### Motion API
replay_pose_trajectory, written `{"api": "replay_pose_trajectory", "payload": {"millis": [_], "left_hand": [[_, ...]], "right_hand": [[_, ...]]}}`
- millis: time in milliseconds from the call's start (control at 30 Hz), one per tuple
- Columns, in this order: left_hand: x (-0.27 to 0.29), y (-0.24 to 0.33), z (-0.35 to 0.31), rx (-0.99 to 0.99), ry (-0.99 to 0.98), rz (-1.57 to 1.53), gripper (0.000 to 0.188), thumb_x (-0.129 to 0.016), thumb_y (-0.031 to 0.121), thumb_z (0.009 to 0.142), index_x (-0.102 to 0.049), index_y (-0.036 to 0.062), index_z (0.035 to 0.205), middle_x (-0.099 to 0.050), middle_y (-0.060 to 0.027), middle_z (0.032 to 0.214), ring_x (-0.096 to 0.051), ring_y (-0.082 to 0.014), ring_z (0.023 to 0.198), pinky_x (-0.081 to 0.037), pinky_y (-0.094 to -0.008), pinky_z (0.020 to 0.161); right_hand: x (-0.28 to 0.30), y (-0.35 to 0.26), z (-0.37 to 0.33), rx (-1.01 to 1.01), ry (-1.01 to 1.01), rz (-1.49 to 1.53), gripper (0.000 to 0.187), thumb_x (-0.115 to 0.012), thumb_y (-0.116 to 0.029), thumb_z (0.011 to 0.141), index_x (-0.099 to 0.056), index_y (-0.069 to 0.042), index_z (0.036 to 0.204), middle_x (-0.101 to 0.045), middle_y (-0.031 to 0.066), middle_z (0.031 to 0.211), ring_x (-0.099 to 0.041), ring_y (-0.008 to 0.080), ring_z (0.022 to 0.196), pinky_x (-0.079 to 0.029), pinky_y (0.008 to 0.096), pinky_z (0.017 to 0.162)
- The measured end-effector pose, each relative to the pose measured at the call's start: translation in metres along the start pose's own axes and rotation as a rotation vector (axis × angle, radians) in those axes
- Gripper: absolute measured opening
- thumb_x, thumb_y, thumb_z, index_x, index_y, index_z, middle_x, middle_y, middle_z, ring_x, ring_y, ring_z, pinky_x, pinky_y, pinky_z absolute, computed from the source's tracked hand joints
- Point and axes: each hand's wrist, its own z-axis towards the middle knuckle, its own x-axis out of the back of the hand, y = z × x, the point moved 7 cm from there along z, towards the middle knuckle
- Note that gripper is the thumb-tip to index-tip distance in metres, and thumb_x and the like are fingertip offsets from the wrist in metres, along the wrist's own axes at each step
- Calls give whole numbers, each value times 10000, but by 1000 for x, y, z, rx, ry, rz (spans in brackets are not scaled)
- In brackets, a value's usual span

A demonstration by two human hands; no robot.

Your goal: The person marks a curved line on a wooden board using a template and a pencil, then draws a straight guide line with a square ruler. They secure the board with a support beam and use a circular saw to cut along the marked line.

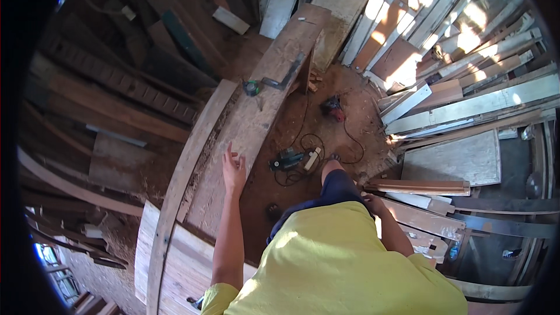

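My left hand [234, 169] is held over the long wooden workbench [259, 108], its fingers apart and nothing in them. Farther along the bench top lie a round green-and-black object [251, 87], perhaps a tape measure, and a dark L-shaped carpenter's square [286, 74]. A long board [195, 140] runs along the bench's left side, bent in look by the lens. Down at my right side, my right hand [374, 203] hangs beside my dark shorts, close to some stacked boards [417, 186]. Its fingers are mostly hidden, so whether it holds anything does not show.
On the dusty floor right of the bench sit a dark teal power tool [286, 161], a pale wood block [312, 158] and a red-and-black power tool [333, 108], with loose cords around them. Many boards and panels [452, 160] lean or lie at both sides.
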Motion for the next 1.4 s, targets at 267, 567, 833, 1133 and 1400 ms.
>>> {"api": "replay_pose_trajectory", "payload": {"millis": [267,567,833,1133,1400], "left_hand": [[-108,8,236,-53,223,589,726,-628,527,1041,-351,320,1679,-562,-257,1435,-496,-466,1332,-397,-660,1089],[-211,59,352,53,551,699,649,-587,582,1055,-492,276,1620,-585,-193,1478,-528,-448,1317,-387,-666,1096],[-384,204,560,-182,165,876,606,-610,477,1074,-461,269,1623,-592,-162,1434,-510,-416,1365,-369,-666,1131],[-433,219,642,-214,405,602,684,-756,410,997,-528,119,1572,-608,-216,1473,-579,-429,1340,-447,-533,1140],[-451,209,639,-348,313,532,803,-723,377,1036,-355,44,1667,-541,-208,1531,-509,-310,1412,-356,-429,1208]], "right_hand": [[84,-2,178,-186,-4,613,355,-684,-123,1027,-688,32,1347,-761,130,1153,-729,230,940,-614,367,798],[140,3,486,222,-85,-184,458,-677,-345,1041,-678,-6,1349,-763,190,1249,-739,294,1162,-568,402,945],[52,-130,685,107,-328,-177,387,-671,-386,1008,-724,-98,1261,-766,204,1161,-736,409,1069,-588,513,883],[-27,-134,721,90,-491,-278,349,-630,-330,994,-720,-119,1258,-736,237,1179,-700,445,1135,-561,520,1004],[-71,-82,745,406,-368,-730,362,-650,-310,926,-723,-155,1244,-604,179,1368,-579,365,1297,-487,484,1063]]}}
